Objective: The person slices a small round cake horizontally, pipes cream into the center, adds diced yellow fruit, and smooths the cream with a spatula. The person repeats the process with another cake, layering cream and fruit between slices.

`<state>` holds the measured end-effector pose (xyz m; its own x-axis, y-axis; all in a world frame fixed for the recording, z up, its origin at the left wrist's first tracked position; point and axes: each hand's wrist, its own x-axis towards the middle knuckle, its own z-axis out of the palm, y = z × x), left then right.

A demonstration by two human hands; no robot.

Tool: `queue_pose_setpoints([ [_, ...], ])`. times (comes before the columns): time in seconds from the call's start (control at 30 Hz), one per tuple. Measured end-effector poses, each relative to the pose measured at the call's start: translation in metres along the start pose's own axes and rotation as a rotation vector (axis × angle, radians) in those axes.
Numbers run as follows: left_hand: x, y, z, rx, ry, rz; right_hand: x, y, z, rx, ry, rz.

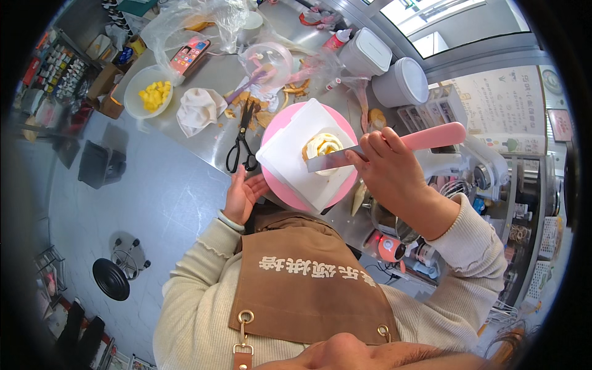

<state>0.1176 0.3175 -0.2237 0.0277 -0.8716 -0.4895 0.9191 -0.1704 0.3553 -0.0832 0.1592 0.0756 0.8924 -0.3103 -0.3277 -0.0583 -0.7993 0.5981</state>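
Observation:
My right hand (388,163) grips an icing spatula with a pink handle (436,135). Its metal blade (330,160) lies across the near side of a small round cake (322,145) with white cream and bits of yellow on top. Under the cake is a square white board (287,161) on a round pink turntable (346,123). Beside the turntable's near left edge is my left hand (243,194), fingers apart and holding nothing; whether its fingertips touch the rim I cannot tell. Black-handled scissors (240,145) lie just beyond that hand.
On the left of the metal table are a bowl (131,94) of yellow fruit cubes, a crumpled white cloth (198,111) and a phone (190,57). Plastic bags and peels litter the far side. Two white tubs (401,83) stand far right, a stand mixer (478,163) at right.

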Motion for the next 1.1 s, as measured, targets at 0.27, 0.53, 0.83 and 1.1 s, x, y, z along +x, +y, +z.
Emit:
queue_pose_setpoints([
  [0.27, 0.007, 0.013, 0.003, 0.094, -0.017, -0.157, -0.011, -0.007, -0.002, -0.132, -0.021, -0.066],
  [0.53, 0.01, 0.013, -0.004, 0.098, -0.058, -0.214, -0.016, -0.011, -0.002, -0.161, -0.008, -0.099],
  [0.83, 0.012, 0.013, -0.004, 0.097, 0.026, -0.131, -0.021, -0.013, -0.001, -0.237, -0.026, -0.182],
  [1.1, 0.011, 0.023, -0.002, 0.133, -0.005, -0.233, -0.026, -0.009, 0.005, -0.28, 0.038, -0.182],
])
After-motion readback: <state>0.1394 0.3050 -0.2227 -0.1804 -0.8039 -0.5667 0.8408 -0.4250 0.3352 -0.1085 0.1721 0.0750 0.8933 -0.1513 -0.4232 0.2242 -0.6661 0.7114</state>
